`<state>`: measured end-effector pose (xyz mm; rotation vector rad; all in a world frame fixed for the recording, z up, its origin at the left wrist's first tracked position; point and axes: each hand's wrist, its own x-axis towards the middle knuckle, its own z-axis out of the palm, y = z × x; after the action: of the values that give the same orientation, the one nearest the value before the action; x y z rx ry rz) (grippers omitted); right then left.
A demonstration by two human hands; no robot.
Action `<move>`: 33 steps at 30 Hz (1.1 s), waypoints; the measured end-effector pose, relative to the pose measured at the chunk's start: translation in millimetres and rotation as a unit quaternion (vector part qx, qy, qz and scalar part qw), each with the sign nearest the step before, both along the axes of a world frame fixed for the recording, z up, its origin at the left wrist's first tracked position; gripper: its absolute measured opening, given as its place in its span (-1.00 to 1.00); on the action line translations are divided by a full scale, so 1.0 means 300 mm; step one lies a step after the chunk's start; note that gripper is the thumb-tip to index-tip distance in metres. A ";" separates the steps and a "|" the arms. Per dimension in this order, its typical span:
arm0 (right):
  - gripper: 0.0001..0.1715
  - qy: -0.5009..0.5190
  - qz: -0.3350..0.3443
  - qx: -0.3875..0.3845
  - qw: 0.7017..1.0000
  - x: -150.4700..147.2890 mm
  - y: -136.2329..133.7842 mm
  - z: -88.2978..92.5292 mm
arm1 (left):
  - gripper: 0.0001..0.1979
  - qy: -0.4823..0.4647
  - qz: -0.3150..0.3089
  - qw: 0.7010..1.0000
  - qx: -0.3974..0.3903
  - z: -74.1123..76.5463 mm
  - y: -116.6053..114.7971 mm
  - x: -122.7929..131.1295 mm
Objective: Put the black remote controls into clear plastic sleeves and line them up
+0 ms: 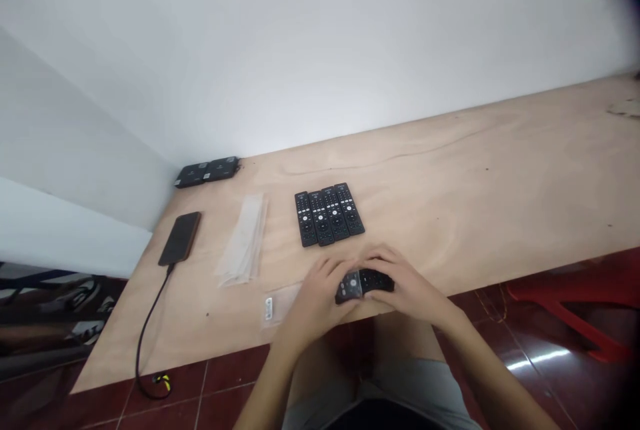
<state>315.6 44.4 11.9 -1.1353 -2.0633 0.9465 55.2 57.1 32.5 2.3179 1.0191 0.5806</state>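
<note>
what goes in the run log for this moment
left hand: black remote | right hand: black remote | beside: four black remotes, plastic sleeves

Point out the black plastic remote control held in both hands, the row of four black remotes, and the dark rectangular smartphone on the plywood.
Held black plastic remote control (371, 281), head view, on its upper face.
Row of four black remotes (329, 214), head view, on the middle of the row.
Dark rectangular smartphone (179, 238), head view, on the middle of its upper face.

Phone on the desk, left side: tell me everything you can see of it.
The smartphone lies flat on the plywood tabletop near the left end, long axis pointing away. Its upward face is dark, glossy and unlit, with a brownish rim. A black cable enters its near end and runs over the table's front edge. Nothing else touches it.
</note>
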 end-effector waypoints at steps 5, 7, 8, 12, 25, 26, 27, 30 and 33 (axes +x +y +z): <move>-0.28 0.038 -0.088 -0.024 0.995 0.085 -0.035 -0.005 | -0.18 0.046 0.036 0.998 -0.011 0.023 -0.017 -0.107; -0.43 0.048 -0.126 -0.042 0.990 0.102 -0.055 -0.007 | -0.26 0.052 0.047 0.998 -0.009 0.018 -0.030 -0.131; -0.46 0.051 -0.137 -0.046 0.988 0.101 -0.064 -0.008 | -0.30 0.052 0.050 0.997 -0.006 0.014 -0.036 -0.134; -0.53 0.073 -0.138 -0.056 0.986 0.038 -0.086 -0.018 | -0.37 0.045 0.051 0.997 0.020 -0.013 -0.036 -0.095; -0.51 0.181 -0.200 -0.125 0.955 -0.077 -0.025 -0.051 | -0.36 0.037 0.029 0.998 0.048 -0.021 -0.008 0.010; -0.52 0.178 -0.213 -0.121 0.953 -0.060 -0.018 -0.050 | -0.43 0.038 0.035 0.998 0.043 -0.017 -0.014 -0.008; -0.52 0.179 -0.227 -0.116 0.950 -0.044 -0.012 -0.050 | -0.51 0.039 0.041 0.998 0.037 -0.014 -0.022 -0.027; -0.56 0.181 -0.251 -0.104 0.945 -0.011 -0.002 -0.054 | -0.65 0.037 0.061 0.997 0.029 -0.016 -0.059 -0.090; -0.62 0.170 -0.263 -0.090 0.945 -0.006 -0.002 -0.060 | -0.70 0.032 0.108 0.992 0.047 -0.035 -0.104 -0.156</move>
<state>313.7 43.9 -5.9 -1.4083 -1.3223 0.9838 8.5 25.9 22.1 2.3367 1.3103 0.6556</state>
